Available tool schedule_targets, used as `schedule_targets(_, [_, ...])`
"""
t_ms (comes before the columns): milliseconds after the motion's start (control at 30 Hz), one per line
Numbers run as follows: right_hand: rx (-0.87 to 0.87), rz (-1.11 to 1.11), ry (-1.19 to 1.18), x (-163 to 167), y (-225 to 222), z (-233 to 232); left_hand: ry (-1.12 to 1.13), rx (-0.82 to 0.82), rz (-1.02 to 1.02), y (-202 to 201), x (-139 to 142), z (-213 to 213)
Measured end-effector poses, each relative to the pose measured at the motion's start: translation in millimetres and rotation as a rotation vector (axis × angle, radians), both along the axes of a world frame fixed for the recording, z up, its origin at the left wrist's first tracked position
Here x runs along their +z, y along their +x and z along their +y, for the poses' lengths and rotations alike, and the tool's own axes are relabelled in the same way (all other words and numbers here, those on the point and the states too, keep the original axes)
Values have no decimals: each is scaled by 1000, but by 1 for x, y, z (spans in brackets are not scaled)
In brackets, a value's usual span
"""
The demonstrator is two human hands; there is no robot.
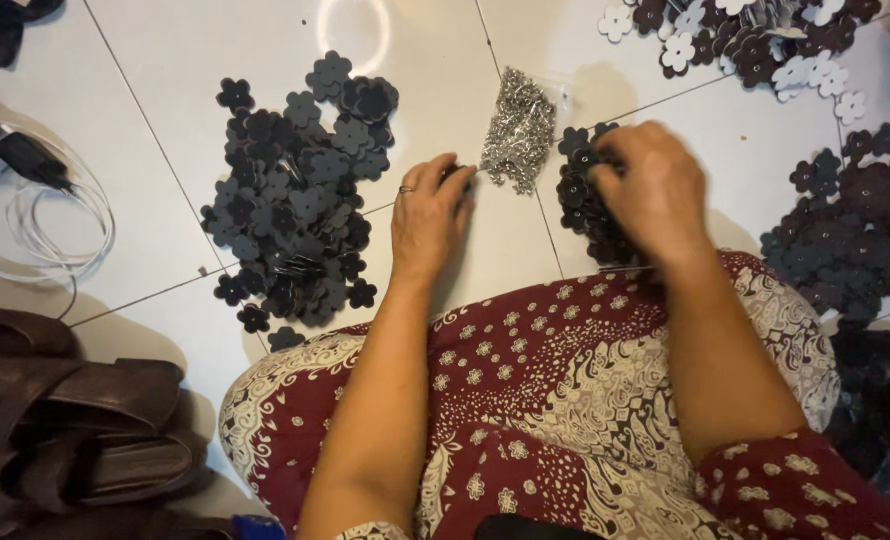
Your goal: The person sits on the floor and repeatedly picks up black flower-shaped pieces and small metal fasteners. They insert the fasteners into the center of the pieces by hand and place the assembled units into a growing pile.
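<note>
My left hand (pixel 430 215) rests on the white tiled floor, a ring on one finger, its fingertips closed on a small dark flower-shaped piece (pixel 457 176). Just beyond it lies a pile of small silver metal studs (pixel 518 130) on clear plastic. My right hand (pixel 650 190) reaches over a small stack of dark flower pieces with studs (pixel 583 205), fingers curled down onto them; whether it grips one is hidden. A big heap of dark grey and black flower cutouts (pixel 295 195) lies to the left of my left hand.
More flower cutouts lie at the right (pixel 855 225) and, mixed white and dark, at the top right (pixel 755 40). A white cable coil (pixel 40 225) and black plug lie at the left. Brown leather straps (pixel 65 420) are at lower left. My lap wears red patterned cloth (pixel 565 400).
</note>
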State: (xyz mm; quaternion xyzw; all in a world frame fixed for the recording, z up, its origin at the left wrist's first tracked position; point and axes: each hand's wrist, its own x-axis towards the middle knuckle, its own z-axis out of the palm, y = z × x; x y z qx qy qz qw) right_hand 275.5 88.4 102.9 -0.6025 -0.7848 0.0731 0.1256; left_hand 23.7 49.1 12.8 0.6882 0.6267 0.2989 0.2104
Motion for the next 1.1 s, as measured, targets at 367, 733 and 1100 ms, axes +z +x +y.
schedule_targets(367, [170, 93, -48, -64, -49, -16, -22, 8, 113, -3, 1, 0])
schedule_targets(733, [229, 114, 127, -75, -57, -16, -22, -13, 190, 0, -2, -2])
schedule_targets(1100, [-44, 642, -364, -61, -67, -13, -634, 177, -1122, 2, -45, 10])
